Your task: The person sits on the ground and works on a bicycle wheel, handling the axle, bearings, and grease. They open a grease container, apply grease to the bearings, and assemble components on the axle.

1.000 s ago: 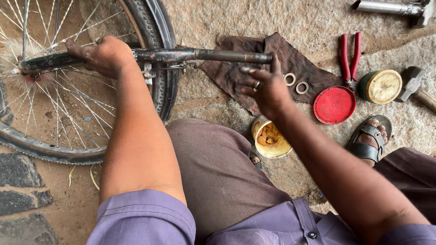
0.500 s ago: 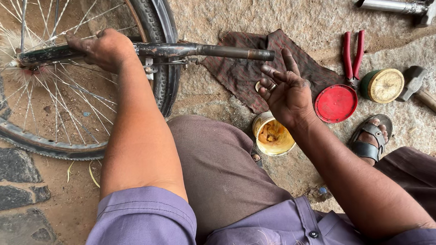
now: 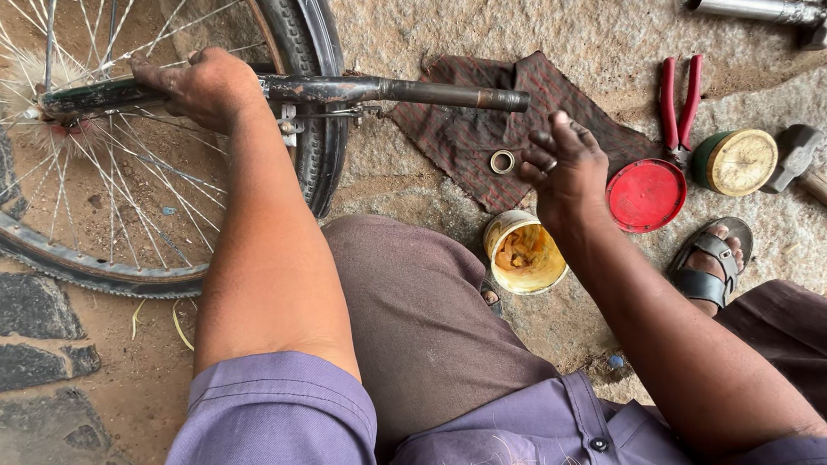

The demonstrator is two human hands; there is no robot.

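Head view, stone floor [image 3: 535, 28].

Containers: a round red lid [image 3: 646, 195] lay flat on the floor just right of the dark cloth [image 3: 484, 130]. Beside it a green-sided tin [image 3: 736, 162] lay tipped, its tan round face turned up. A small yellow tub [image 3: 525, 252] stood below the cloth, open, with orange-brown grease inside. One metal ring [image 3: 502, 162] sat on the cloth.

Tools: red-handled pliers [image 3: 678, 101] above the lid; a hammer [image 3: 806, 169] right of the tin; a metal tube piece [image 3: 768, 8] at top right.

Hands: the left hand [image 3: 200, 86] was clamped over a dark metal fork tube [image 3: 406, 91], which lay across the bicycle wheel [image 3: 156, 170] from hub to cloth, its free end above the cloth. The right hand [image 3: 566, 165] hovered over the cloth's lower edge, above the tub, fingers loosely spread and holding nothing, close to the ring but apart from it. The two hands were well apart. A sandalled foot [image 3: 712, 264] rested right of the tub.
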